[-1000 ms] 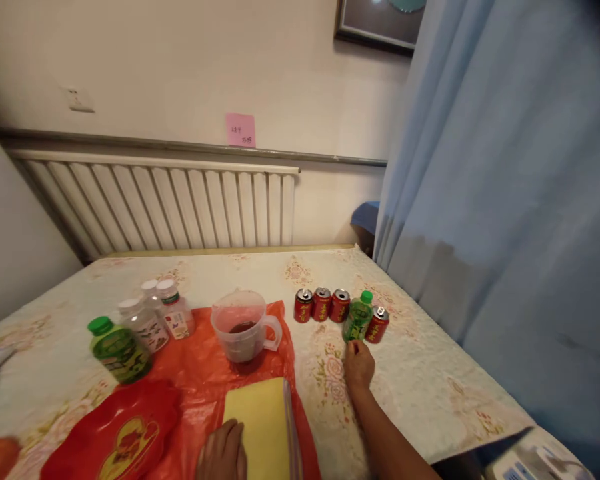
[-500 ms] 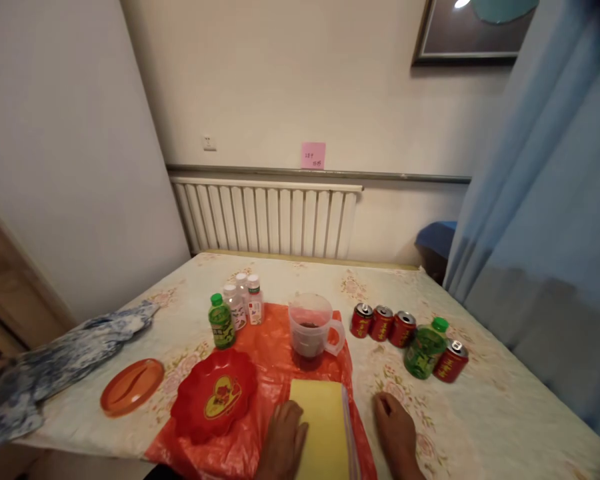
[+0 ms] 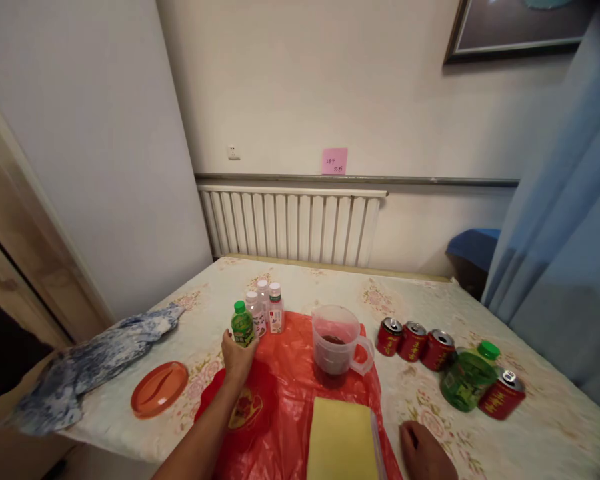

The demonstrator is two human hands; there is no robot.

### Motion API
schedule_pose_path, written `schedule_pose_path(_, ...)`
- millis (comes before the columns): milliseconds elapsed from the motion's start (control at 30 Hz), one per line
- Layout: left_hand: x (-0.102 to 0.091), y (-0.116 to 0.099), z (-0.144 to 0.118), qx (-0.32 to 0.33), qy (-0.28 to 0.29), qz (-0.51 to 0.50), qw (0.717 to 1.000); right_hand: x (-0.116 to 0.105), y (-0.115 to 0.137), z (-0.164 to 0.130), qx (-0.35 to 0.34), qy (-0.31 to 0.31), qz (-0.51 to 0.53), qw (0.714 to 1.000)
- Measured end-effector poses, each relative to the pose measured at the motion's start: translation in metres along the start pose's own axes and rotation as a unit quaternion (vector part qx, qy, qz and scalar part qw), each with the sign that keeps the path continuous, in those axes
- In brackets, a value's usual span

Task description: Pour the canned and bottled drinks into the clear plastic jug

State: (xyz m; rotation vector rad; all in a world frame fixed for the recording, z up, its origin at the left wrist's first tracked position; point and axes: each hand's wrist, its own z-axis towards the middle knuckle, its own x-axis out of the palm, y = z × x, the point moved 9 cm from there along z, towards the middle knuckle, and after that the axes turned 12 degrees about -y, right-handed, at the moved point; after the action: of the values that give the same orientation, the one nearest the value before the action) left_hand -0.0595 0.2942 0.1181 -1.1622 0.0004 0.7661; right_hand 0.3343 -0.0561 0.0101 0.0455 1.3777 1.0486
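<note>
My left hand (image 3: pixel 239 357) reaches over the red scalloped tray (image 3: pixel 213 399) and has its fingers round the lower part of a green-capped bottle (image 3: pixel 242 323). The bottle stands upright, its base hidden by the hand. Just behind it are clear white-capped bottles (image 3: pixel 276 310). On the right, my right hand (image 3: pixel 425 453) rests on the flowered tablecloth as a loose fist with nothing seen in it. Between the hands lies a yellow-covered stack of paper (image 3: pixel 343 440). Beyond that stands a clear measuring jug (image 3: pixel 336 347) with dark contents.
A red plastic sheet (image 3: pixel 290 373) lies under the jug and paper. Several red cans (image 3: pixel 414 340) and a green bottle (image 3: pixel 467 380) on its side line the right. An orange lid (image 3: pixel 160 390) and a blue-white cloth (image 3: pixel 110 357) lie left.
My left hand has left the yellow paper stack and reached forward and left to the green-capped bottle. The view has shifted left. My right hand stays on the tablecloth.
</note>
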Motion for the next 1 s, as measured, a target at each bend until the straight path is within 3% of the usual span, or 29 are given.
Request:
schedule_pose_path(233,0.028,0.016,0.024,-0.034,0.001,0.007,0.999,0.006,-0.004,0.002,0.009,0.012,-0.010,1.000)
schedule_pose_path(400,0.032,0.018,0.029,-0.041,0.008,0.026,0.999,0.009,-0.006,0.002,0.016,0.020,-0.020,0.999)
schedule_pose_path(667,0.018,0.010,0.034,-0.041,0.010,0.032,0.999,0.004,-0.001,0.002,-0.004,0.000,-0.016,1.000)
schedule_pose_path(1000,-0.023,-0.021,0.025,-0.041,0.016,0.013,0.999,0.005,0.001,0.000,-0.019,0.010,-0.034,0.999)
